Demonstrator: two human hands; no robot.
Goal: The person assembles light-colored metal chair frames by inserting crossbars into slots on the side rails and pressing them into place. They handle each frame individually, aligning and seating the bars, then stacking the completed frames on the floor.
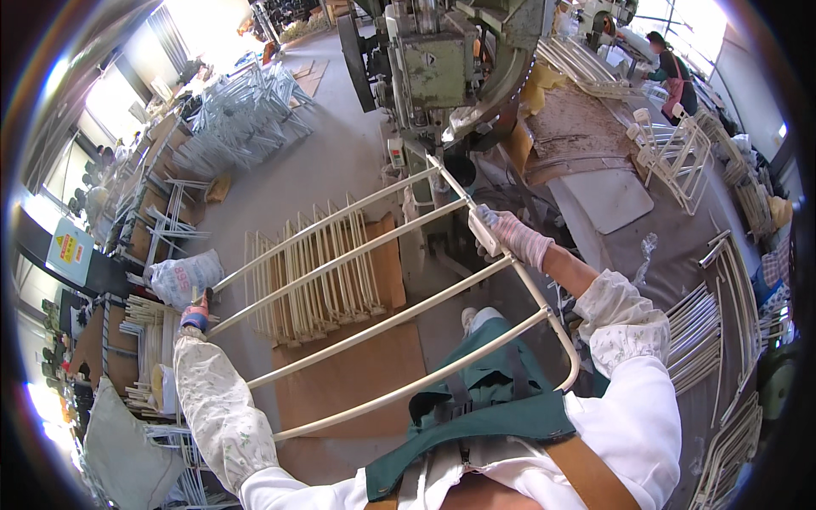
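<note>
A cream tubular metal frame with several crossbars spans the space before me, tilted. My left hand, in a dark-and-light glove, is closed at its left side by the ends of the upper bars; the exact grip is partly hidden. My right hand, in a striped knit glove, wraps round the right side rail beside a pale bracket. The frame's far corner reaches the lower part of a green machine; whether they touch I cannot tell.
Below the frame, a row of similar cream frames stands on brown cardboard. A white sack lies left. Silvery tube parts are heaped at far left. More tubes lie right. Another person works at far right.
</note>
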